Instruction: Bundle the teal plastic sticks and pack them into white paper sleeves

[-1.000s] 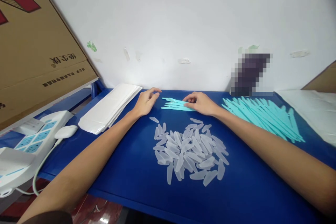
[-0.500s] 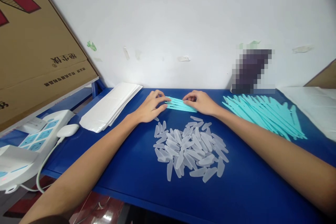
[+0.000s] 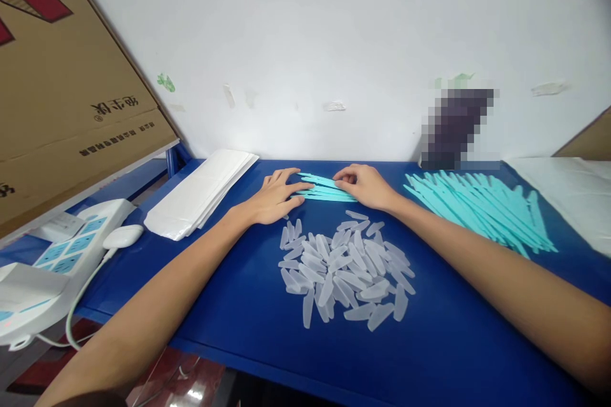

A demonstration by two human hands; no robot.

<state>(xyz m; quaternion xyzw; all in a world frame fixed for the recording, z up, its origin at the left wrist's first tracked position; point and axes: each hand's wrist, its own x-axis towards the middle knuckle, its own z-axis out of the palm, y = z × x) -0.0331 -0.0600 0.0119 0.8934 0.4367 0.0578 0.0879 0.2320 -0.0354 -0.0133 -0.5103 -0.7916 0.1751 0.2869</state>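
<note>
A small bunch of thin turquoise plastic sticks (image 3: pixel 324 189) lies on the blue table (image 3: pixel 238 305) between my two hands. My left hand (image 3: pixel 277 196) lies flat with its fingers stretched out, the fingertips pressing on the left end of the bunch. My right hand (image 3: pixel 365 184) rests at the right end, its fingers curled down onto the sticks. Just in front of both hands is a heap of several translucent white caps (image 3: pixel 346 267).
A large pile of turquoise sticks (image 3: pixel 477 210) lies at the right, with a white sheet (image 3: pixel 568 194) beyond it. A stack of white sleeves (image 3: pixel 203 191) lies at the left. A white power strip (image 3: pixel 52 251), a cardboard box (image 3: pixel 62 76) and a blurred dark object (image 3: pixel 456 127) by the wall surround the table.
My left hand slid right from beside the bunch onto its left end and flattened its fingers. The right hand stayed at the right end. The sticks were pushed closer together.
</note>
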